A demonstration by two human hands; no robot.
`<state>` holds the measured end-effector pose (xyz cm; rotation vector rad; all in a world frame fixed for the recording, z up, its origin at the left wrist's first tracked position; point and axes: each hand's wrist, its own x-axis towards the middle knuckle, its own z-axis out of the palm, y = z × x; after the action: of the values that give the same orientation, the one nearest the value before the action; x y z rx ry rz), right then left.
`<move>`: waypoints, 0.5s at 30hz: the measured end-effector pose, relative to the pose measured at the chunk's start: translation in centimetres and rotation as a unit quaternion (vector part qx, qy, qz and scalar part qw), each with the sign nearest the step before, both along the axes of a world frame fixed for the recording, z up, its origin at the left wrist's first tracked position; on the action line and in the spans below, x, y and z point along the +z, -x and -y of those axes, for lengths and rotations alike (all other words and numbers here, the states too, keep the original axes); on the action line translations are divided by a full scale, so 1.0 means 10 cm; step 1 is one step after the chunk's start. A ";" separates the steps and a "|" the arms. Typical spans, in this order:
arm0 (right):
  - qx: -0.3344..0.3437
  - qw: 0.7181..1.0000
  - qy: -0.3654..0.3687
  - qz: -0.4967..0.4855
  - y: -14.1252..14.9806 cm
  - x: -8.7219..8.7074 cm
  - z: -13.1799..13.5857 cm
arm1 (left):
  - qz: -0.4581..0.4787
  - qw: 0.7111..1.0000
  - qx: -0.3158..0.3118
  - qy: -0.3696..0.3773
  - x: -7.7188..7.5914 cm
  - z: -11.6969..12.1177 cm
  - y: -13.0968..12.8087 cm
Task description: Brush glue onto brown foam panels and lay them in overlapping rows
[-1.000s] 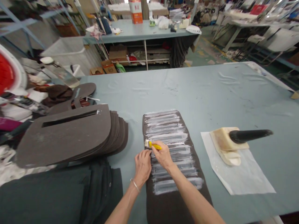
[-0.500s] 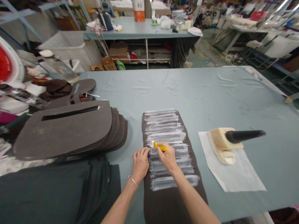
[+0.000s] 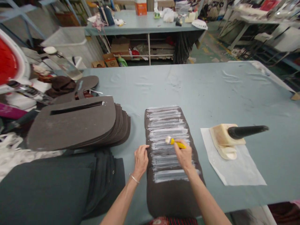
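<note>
My right hand (image 3: 184, 155) clenches the yellow brush (image 3: 177, 143) over the glue-streaked dark sheets (image 3: 168, 150) on the tabletop (image 3: 211, 90); my left hand (image 3: 141, 159) presses their edge, grip flat (holding nothing). If it slips, the fanned pieces could shift and smear.

— What is worn on the arms?
— Nothing; both forearms are bare, no sleeves in view.
— Any jewellery?
— A thin silver bracelet (image 3: 134, 178) circles the wrist of the left hand (image 3: 141, 159). The right hand (image 3: 184, 155) wears none.
</note>
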<state>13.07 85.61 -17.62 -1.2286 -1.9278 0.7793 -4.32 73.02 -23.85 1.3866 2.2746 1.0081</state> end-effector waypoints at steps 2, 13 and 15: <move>0.113 0.993 0.013 -0.016 0.30 -0.06 0.32 | -0.030 0.999 -0.028 0.010 -0.01 0.13 -0.10; -0.113 0.990 0.010 0.078 -1.06 -0.01 -0.26 | -0.125 0.989 -0.064 0.036 -0.12 0.31 -0.24; -0.091 0.994 -0.009 0.066 -0.98 -0.01 -0.14 | -0.126 0.989 -0.062 0.038 -0.10 0.31 -0.25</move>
<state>22.87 87.03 -17.73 -1.4536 -1.8903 0.5985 -1.84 69.93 -24.90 1.6822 2.3370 0.7367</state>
